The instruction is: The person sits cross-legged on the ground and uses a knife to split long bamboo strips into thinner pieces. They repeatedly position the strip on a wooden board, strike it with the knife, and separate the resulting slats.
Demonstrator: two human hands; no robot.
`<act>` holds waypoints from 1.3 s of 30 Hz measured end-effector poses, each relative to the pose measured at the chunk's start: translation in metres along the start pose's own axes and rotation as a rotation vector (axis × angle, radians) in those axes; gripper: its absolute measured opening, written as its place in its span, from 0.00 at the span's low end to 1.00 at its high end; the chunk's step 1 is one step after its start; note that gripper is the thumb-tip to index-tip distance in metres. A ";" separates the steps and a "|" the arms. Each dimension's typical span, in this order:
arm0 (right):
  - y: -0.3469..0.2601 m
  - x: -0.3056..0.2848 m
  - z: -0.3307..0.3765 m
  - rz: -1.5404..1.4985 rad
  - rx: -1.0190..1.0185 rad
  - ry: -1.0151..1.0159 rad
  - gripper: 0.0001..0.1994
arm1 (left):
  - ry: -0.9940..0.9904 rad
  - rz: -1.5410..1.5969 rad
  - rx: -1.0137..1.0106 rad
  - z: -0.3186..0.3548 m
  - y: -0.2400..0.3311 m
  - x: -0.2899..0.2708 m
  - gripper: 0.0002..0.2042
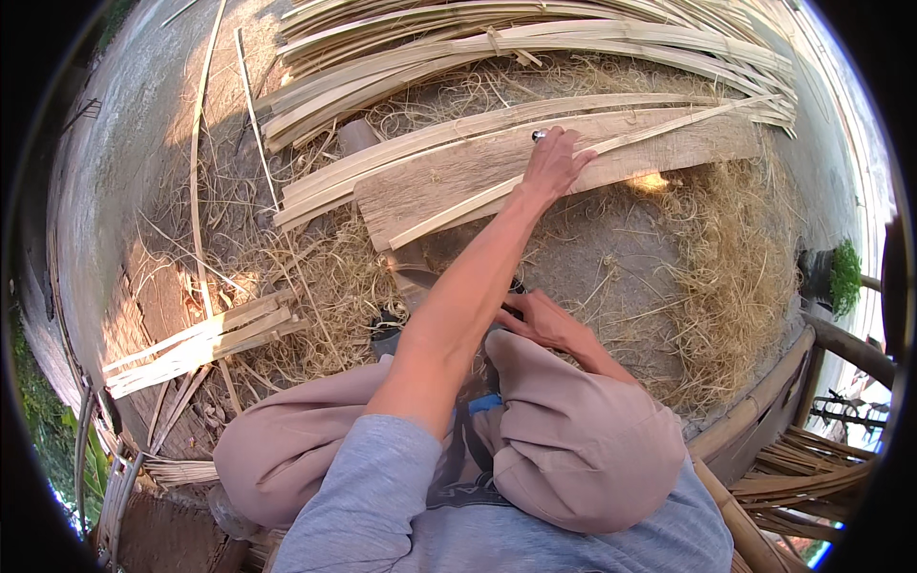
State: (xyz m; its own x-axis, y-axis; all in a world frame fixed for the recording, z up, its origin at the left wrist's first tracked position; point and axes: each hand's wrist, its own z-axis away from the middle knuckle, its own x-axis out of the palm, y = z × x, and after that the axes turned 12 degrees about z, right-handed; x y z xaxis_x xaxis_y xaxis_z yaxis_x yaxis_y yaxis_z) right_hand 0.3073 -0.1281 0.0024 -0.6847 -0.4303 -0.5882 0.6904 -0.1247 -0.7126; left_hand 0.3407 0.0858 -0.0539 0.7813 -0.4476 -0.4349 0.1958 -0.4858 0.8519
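My left hand reaches over a wide wooden board, its bent fingers and thumb apart. A narrow, pale bamboo strip runs slantwise over the board and passes beneath this hand; I see no firm grip on it. By the fingertips is a small shiny metal thing, too small to make out. Low by my right knee, my right hand is closed round the dark handle of a knife. The knife's blade points left and lies partly behind my left forearm.
Long bamboo strips lie along the board's far side, with a larger bundle beyond. Curly shavings cover much of the ground. Shorter split pieces lie at the left. A bamboo rail stands at the right.
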 end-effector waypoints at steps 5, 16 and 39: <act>0.059 -0.045 0.080 -0.745 0.457 0.587 0.15 | -0.837 -0.335 -0.131 -0.085 0.067 -0.156 0.26; 0.145 -0.121 0.051 0.582 0.762 0.773 0.25 | -0.411 -0.436 0.014 0.208 0.009 -0.191 0.22; 0.124 -0.074 0.040 0.187 0.717 0.778 0.30 | -0.547 0.457 -1.189 0.189 -0.015 -0.284 0.26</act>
State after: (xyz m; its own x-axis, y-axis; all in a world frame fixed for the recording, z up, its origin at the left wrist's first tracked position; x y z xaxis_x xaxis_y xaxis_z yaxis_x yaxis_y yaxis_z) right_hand 0.4531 -0.1473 -0.0276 -0.3400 0.1588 -0.9269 0.6023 -0.7202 -0.3443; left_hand 0.0036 0.0781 0.0012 0.6373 -0.7606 0.1242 0.5861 0.5830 0.5626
